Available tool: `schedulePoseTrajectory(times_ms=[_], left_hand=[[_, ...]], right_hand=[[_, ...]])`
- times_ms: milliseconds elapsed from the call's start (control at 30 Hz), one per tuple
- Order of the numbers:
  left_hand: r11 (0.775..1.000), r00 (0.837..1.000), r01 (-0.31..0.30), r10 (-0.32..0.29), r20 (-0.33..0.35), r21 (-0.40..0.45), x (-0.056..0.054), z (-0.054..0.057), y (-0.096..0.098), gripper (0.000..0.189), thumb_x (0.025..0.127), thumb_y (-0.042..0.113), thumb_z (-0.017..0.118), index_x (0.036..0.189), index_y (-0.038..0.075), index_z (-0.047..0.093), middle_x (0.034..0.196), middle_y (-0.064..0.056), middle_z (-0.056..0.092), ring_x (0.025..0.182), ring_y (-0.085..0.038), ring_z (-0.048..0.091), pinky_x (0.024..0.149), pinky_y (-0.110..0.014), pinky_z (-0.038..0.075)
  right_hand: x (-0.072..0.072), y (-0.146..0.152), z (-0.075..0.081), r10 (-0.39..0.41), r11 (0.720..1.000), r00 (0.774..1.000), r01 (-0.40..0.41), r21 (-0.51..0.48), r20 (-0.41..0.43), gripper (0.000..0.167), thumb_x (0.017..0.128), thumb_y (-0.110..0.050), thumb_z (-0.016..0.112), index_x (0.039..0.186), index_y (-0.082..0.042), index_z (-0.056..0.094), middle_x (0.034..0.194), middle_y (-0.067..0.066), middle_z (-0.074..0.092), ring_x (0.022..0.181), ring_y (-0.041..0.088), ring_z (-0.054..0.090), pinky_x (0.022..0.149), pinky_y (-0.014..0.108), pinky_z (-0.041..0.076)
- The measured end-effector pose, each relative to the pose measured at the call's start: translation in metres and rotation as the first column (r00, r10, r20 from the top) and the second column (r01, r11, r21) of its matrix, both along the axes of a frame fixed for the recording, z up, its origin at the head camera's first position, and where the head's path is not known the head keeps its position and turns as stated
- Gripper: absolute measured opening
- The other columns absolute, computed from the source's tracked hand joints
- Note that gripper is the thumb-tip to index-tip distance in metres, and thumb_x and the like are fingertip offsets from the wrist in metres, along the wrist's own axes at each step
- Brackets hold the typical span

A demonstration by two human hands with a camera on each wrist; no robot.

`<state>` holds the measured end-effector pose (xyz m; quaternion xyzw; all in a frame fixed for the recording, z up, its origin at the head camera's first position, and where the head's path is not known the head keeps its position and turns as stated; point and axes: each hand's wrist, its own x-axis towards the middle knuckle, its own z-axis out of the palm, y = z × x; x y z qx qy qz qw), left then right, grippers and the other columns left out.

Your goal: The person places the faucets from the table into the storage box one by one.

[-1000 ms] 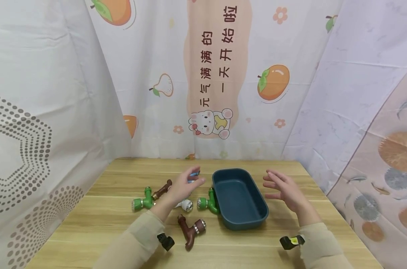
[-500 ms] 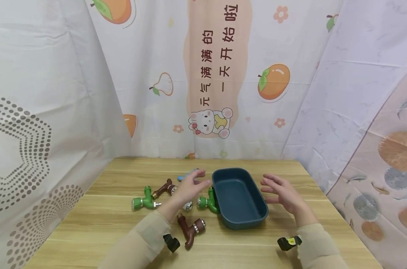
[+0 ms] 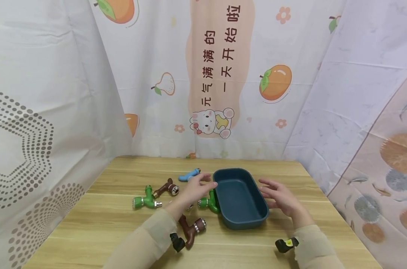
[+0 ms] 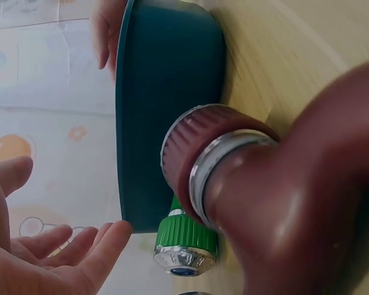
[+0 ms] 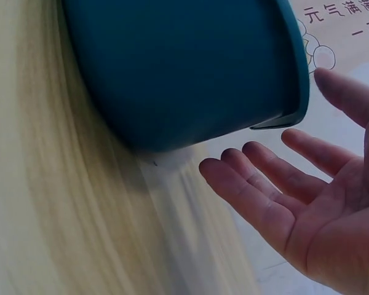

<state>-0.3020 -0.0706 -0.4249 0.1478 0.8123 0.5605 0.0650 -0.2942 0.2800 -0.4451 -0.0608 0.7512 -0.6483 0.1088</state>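
A dark blue rectangular tray lies on the wooden table between my two hands. My left hand, fingers spread and holding nothing, hovers by its left wall, above a green faucet. On the other side my right hand is held near the right wall, its fingers loosely extended, as the right wrist view also shows. A brown faucet lies below my left wrist and fills much of the left wrist view. Part of another faucet is hidden under my left hand.
Left of my left hand lie another green faucet and a brown faucet. A blue faucet is farther back. Printed curtains hang behind and on both sides of the table.
My left hand has moved right toward the tray, uncovering the blue faucet and a brown one. My right hand has shifted slightly left, closer to the tray's wall. The tray stays put.
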Motion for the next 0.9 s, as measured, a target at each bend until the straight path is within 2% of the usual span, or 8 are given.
schedulePoseTrajectory(times_ms=[267,367,533,900], left_hand=[[1.000,1.000,-0.007,0.007,0.019,0.001,-0.003,-0.006,0.007,0.067,0.097,0.041,0.070,0.149,0.005,0.049,0.140,-0.015,0.055,0.118,-0.031,0.060,0.083,-0.041,0.058],[1.000,1.000,-0.005,0.005,0.027,0.000,-0.004,-0.007,0.010,0.067,0.096,0.042,0.071,0.148,0.005,0.051,0.139,-0.015,0.056,0.112,-0.028,0.063,0.082,-0.039,0.058],[1.000,0.999,0.000,0.001,0.039,-0.017,-0.005,-0.008,0.013,0.067,0.095,0.043,0.071,0.145,0.003,0.053,0.137,-0.013,0.058,0.104,-0.031,0.067,0.079,-0.039,0.058],[0.997,1.000,0.009,-0.008,0.016,-0.074,-0.004,-0.010,0.019,0.062,0.096,0.045,0.069,0.143,0.006,0.056,0.139,-0.015,0.058,0.108,-0.024,0.066,0.083,-0.038,0.058]], right_hand=[[0.001,-0.003,-0.004,0.013,1.000,1.000,-0.013,0.005,0.017,0.070,0.099,-0.019,0.068,0.155,0.003,0.033,0.146,0.033,0.046,0.118,0.036,0.061,0.082,0.050,0.058],[0.001,-0.003,-0.003,0.020,0.999,1.000,-0.020,0.025,0.006,0.068,0.099,-0.016,0.067,0.155,0.003,0.034,0.145,0.034,0.046,0.118,0.037,0.060,0.081,0.051,0.059],[0.003,-0.003,-0.002,0.033,0.997,0.999,-0.032,0.064,-0.016,0.063,0.099,-0.011,0.065,0.154,0.002,0.037,0.145,0.034,0.046,0.121,0.041,0.057,0.079,0.052,0.058],[0.001,-0.001,-0.004,0.059,0.995,0.998,-0.058,0.076,-0.017,0.059,0.100,-0.008,0.062,0.154,0.003,0.038,0.143,0.033,0.048,0.122,0.040,0.057,0.079,0.053,0.058]])
